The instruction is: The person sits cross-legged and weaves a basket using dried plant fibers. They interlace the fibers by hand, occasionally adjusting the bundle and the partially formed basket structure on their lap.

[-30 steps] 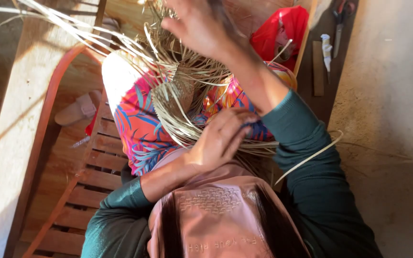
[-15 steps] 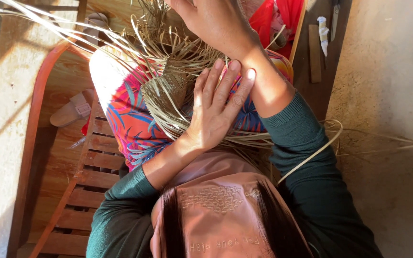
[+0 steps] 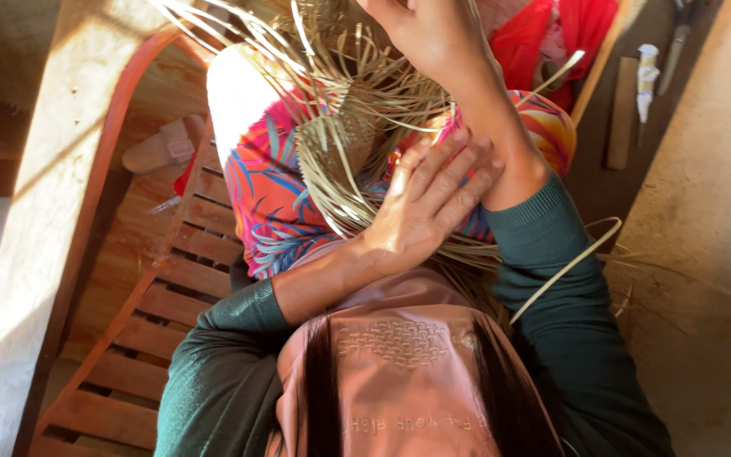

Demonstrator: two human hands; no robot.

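A: Setting: slatted wooden bench in warm sunlight, earthen floor to the right; sandal lying far left of the left hand, beyond the bench rail. Small tools resting on a plank up and to the right of the right hand.

B: Location of the workpiece?

A: Woven straw piece resting on the lap, over patterned fabric, just above and left of the left hand's fingertips. Small square of finished weave visible at the centre. Long loose strands fanning out toward the top and the left, more trailing under the forearms to the right.

B: Hand states?

A: Left hand: released, fingers spread flat, pressed down on the strands and touching the right wrist. Right hand: raised above the weave near the top edge; appears closed around strands, grip partly cut off by the frame edge, so cannot tell for certain.

B: Progress estimate?

A: Judged early stage. Only the small woven patch completed; most strands unwoven and free at full length. Bulk of the weaving judged as remaining. No finished edge or binding seen.
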